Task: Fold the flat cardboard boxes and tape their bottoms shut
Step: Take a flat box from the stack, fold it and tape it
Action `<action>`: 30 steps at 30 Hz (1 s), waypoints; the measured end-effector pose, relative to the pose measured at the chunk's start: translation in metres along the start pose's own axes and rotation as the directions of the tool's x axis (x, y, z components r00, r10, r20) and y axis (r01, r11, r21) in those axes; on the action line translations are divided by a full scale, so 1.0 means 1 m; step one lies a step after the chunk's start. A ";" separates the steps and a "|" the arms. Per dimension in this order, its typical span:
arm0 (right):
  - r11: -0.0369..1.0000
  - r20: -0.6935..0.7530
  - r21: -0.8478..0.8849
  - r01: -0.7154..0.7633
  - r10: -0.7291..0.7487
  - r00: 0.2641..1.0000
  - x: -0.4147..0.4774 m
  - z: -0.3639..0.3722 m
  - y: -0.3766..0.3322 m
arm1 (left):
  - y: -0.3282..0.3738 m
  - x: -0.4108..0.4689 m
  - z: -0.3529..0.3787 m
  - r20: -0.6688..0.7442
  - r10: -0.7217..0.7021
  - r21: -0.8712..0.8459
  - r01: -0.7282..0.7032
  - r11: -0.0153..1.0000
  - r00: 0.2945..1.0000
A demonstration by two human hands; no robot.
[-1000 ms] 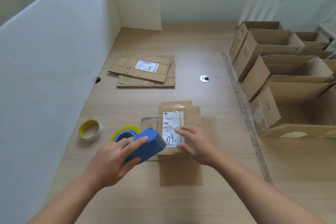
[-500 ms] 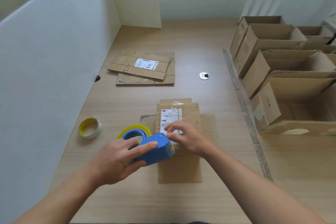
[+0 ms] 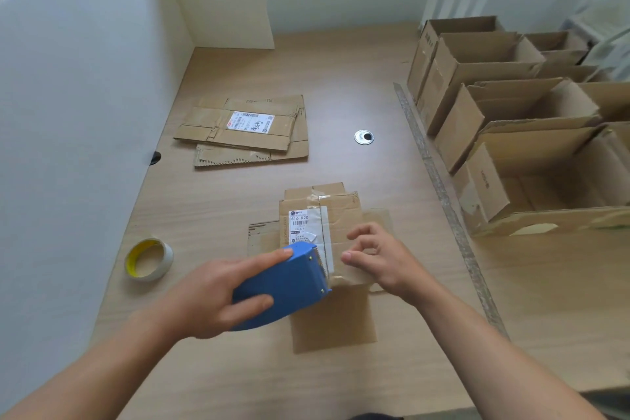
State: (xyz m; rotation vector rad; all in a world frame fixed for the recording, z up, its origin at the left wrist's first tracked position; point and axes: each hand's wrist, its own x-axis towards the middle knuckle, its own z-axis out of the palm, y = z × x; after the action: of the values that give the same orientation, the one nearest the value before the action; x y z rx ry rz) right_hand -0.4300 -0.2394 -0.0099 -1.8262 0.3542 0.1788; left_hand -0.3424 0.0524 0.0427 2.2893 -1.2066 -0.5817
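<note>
A small folded cardboard box (image 3: pixel 337 211) stands bottom-up in the middle of the table, with a white label and a strip of clear tape along its seam. My left hand (image 3: pixel 218 293) grips a blue tape dispenser (image 3: pixel 286 286), whose toothed front edge sits on the near part of the box seam. My right hand (image 3: pixel 378 256) hovers over the right side of the box with fingers loosely curled, fingertips near the dispenser's blade. A pile of flat cardboard boxes (image 3: pixel 249 129) lies farther back on the left.
A yellow-cored tape roll (image 3: pixel 148 259) lies left of the box. Several folded open boxes (image 3: pixel 511 133) stand along the right side, behind a metal strip (image 3: pixel 439 187). A white partition wall (image 3: pixel 68 112) bounds the left. A round cable hole (image 3: pixel 364 137) sits mid-table.
My left hand has moved the dispenser rightward onto the box seam. My right hand has lifted off the label and shifted right, its fingers now curled.
</note>
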 end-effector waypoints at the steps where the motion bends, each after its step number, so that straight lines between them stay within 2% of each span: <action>1: 1.000 -0.040 0.005 -0.018 0.018 0.999 -0.004 -0.008 0.004 | -0.003 -0.002 -0.003 0.017 -0.019 -0.009 0.019 1.000 1.000; 5: 0.993 -0.087 0.072 -0.098 0.104 0.991 -0.024 -0.030 0.024 | -0.011 -0.011 -0.016 0.093 -0.079 -0.047 0.084 0.995 0.993; 9: 0.985 -0.119 0.070 -0.156 0.164 0.979 -0.033 -0.019 0.038 | -0.003 0.004 -0.025 0.215 -0.152 -0.049 0.166 0.985 0.965; 16: 0.980 -0.137 0.073 -0.187 0.195 0.971 -0.043 -0.026 0.048 | 0.006 0.009 -0.033 0.283 -0.201 -0.033 0.219 0.975 0.938; 22: 0.972 -0.259 -0.050 -0.232 0.211 0.942 -0.033 -0.012 0.053 | 0.014 0.032 -0.026 0.308 -0.336 0.074 0.329 0.941 0.890; 30: 0.945 -0.246 -0.101 -0.312 0.280 0.928 -0.020 -0.017 0.056 | 0.007 0.059 -0.012 0.331 -0.415 0.138 0.391 0.910 0.848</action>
State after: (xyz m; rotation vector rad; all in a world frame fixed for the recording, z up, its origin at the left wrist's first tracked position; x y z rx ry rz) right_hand -0.4685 -0.2666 -0.0499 -1.9281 0.8010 0.2064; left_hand -0.3094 0.0023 0.0482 2.5901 -0.8930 -1.1683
